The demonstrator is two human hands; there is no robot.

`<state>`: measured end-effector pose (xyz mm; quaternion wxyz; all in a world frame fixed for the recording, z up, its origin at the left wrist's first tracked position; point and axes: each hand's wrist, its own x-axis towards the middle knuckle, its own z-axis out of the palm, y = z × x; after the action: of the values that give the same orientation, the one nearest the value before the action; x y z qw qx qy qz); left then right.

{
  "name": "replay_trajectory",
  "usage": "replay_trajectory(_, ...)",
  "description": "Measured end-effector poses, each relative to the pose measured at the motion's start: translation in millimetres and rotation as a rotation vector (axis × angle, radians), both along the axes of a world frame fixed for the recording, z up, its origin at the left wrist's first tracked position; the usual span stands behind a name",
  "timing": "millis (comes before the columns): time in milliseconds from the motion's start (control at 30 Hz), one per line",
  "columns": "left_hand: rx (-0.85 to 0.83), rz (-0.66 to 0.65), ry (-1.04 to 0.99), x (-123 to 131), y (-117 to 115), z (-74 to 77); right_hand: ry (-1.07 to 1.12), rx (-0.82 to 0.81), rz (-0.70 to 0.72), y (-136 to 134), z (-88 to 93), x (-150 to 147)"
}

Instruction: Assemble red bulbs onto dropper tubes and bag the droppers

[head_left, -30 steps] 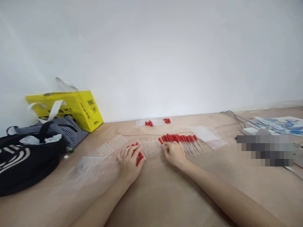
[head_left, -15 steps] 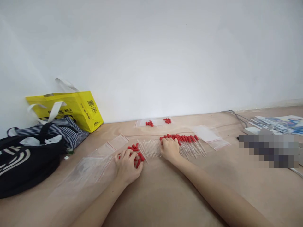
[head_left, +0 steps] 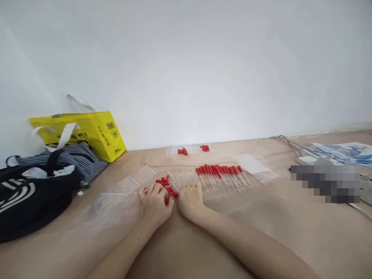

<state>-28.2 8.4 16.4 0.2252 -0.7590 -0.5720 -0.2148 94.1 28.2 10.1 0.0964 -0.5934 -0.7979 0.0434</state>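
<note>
My left hand [head_left: 155, 201] rests with bent, slightly spread fingers over a loose pile of red rubber dropper bulbs [head_left: 162, 181]. Close beside it on the right, my right hand [head_left: 190, 199] is closed at the near ends of a row of clear thin dropper tubes [head_left: 181, 179]; its fingertips are hidden, so what it holds cannot be made out. To the right of that hand lie several droppers [head_left: 221, 176] side by side, red bulbs pointing away and clear tubes toward me.
Clear zip bags [head_left: 116, 201] lie left of my hands, and another bag [head_left: 257, 168] lies right. A bag with red bulbs [head_left: 183, 151] sits by the wall. At left are a yellow bag [head_left: 101, 135] and a black bag [head_left: 31, 205]; papers [head_left: 343, 153] and a cable are at right.
My right hand has moved left and nearer me, from the bulb end of the droppers to the near ends of the bare tubes. My left hand has hardly moved.
</note>
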Motion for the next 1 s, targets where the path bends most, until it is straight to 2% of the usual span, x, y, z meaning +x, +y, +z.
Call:
replay_trajectory(167, 0.022, -0.003, -0.021, 0.8, 0.6, 1.4, 0.000, 0.038, -0.009, -5.9, 1.8, 18.1)
replay_trajectory(267, 0.019, -0.043, -0.048, 1.7, 1.3, 0.1, 0.034, 0.102, 0.011, -11.3, -5.9, 51.5)
replay_trajectory(433, -0.015, -0.183, -0.076, 7.0, 1.8, -8.8, 0.113, 0.181, 0.180, -18.2, -23.7, 117.5)
replay_trajectory(533, -0.055, -0.287, -0.085, 12.8, 0.0, -14.8, 0.205, 0.174, 0.213, -19.5, -25.2, 136.4)
replay_trajectory(667, -0.064, -0.362, -0.075, 21.7, -4.0, -17.5, 0.298, 0.129, 0.206, -17.8, -20.1, 128.2)
replay_trajectory(800, -0.063, -0.395, -0.091, 26.7, -5.9, -14.2, 0.255, 0.096, 0.160, -13.9, -19.8, 109.2)
replay_trajectory(1000, -0.033, -0.443, -0.145, 28.1, -6.9, -12.5, 0.190, 0.206, 0.113, -14.1, -29.6, 103.5)
